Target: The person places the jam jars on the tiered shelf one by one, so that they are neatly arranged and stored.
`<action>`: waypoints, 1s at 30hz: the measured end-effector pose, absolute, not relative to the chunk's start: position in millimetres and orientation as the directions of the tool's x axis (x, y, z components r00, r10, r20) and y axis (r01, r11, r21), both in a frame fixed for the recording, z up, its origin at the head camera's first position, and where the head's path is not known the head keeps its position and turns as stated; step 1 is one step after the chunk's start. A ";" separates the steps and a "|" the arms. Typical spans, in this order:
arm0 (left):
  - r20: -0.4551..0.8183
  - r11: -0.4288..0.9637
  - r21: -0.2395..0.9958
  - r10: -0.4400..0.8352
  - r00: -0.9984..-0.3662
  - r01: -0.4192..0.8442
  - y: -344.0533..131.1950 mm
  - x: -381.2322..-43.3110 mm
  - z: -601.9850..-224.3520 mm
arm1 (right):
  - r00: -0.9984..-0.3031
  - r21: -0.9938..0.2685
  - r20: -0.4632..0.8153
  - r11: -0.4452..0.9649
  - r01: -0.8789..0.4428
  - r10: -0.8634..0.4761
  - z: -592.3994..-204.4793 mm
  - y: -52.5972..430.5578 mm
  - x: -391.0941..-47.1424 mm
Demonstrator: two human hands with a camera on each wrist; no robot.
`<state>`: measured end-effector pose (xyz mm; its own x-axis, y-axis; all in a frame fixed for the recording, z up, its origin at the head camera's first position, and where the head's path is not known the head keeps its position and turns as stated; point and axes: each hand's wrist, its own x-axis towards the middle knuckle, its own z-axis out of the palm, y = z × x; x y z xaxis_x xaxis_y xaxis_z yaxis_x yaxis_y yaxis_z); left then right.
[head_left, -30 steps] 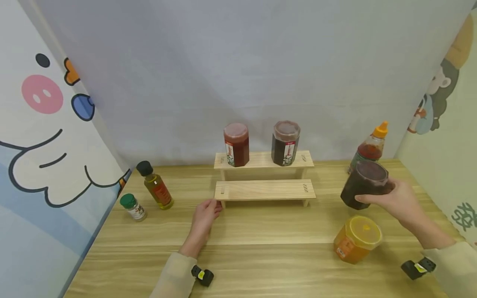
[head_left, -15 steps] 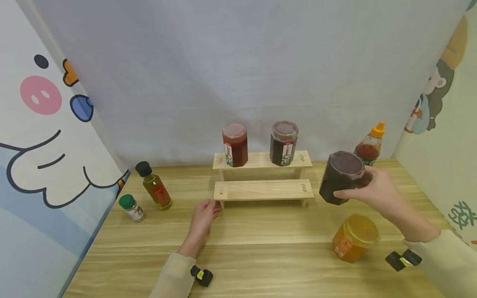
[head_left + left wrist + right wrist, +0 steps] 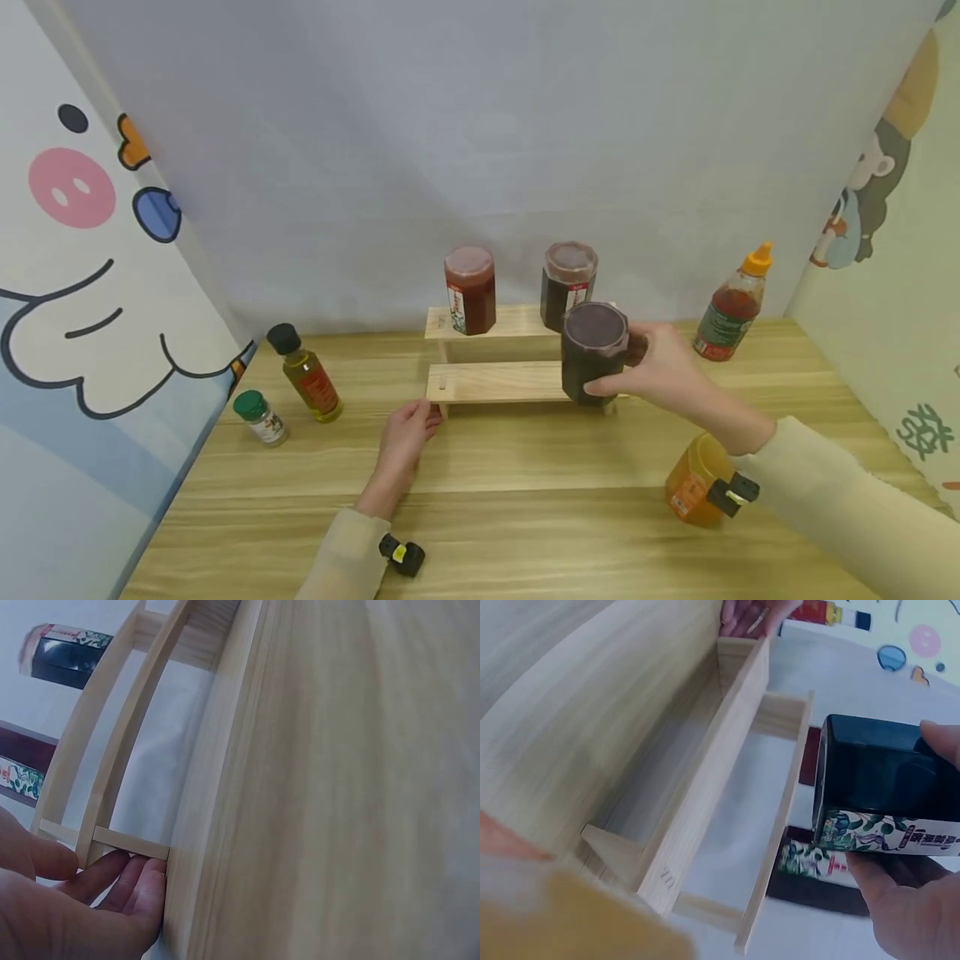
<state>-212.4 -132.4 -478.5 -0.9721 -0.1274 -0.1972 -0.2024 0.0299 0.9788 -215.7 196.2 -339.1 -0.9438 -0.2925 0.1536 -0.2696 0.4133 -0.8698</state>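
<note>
My right hand point(image 3: 663, 367) grips a dark jam jar point(image 3: 588, 362), thumb on the near side. In the head view the jar overlaps the right end of the lower step of a two-step wooden rack point(image 3: 495, 382). The right wrist view shows the held jar point(image 3: 874, 769) beside the rack's steps, its leafy label visible. My left hand point(image 3: 405, 433) holds the rack's left end, thumb at the step's edge and fingers curled at the leg point(image 3: 131, 841). A red jam jar point(image 3: 472, 292) and another dark jar point(image 3: 558, 287) stand on the upper step.
An amber honey jar point(image 3: 690, 487) stands below my right forearm, partly hidden by the wrist camera. An orange-capped sauce bottle point(image 3: 729, 317) is at the back right. On the left are an oil bottle point(image 3: 313, 382) and a green-capped spice jar point(image 3: 264, 423). A wall curtain point(image 3: 375, 167) closes the back.
My right hand has carried the dark jar leftward from beside the sauce bottle to over the rack's right end. The sauce bottle is fully uncovered now. My left hand stays at the rack.
</note>
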 end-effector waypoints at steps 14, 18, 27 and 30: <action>-0.194 0.042 0.979 -0.128 -0.973 -0.201 -133.0 -211.9 -476.6 | -0.927 -0.912 0.139 0.320 -0.257 -0.349 -346.0 151.5 -232.3; -0.197 0.038 0.978 -0.125 -0.972 -0.203 -133.5 -211.4 -478.2 | -0.933 -0.906 0.142 0.336 -0.257 -0.332 -353.1 137.1 -237.2; -0.188 0.026 0.981 -0.117 -0.975 -0.192 -133.3 -213.2 -479.3 | -0.948 -0.887 0.151 0.385 -0.255 -0.281 -376.0 108.6 -247.5; -0.188 0.015 0.982 -0.116 -0.975 -0.191 -133.1 -213.7 -479.6 | -0.946 -0.895 0.170 0.358 -0.265 -0.275 -383.9 99.3 -250.1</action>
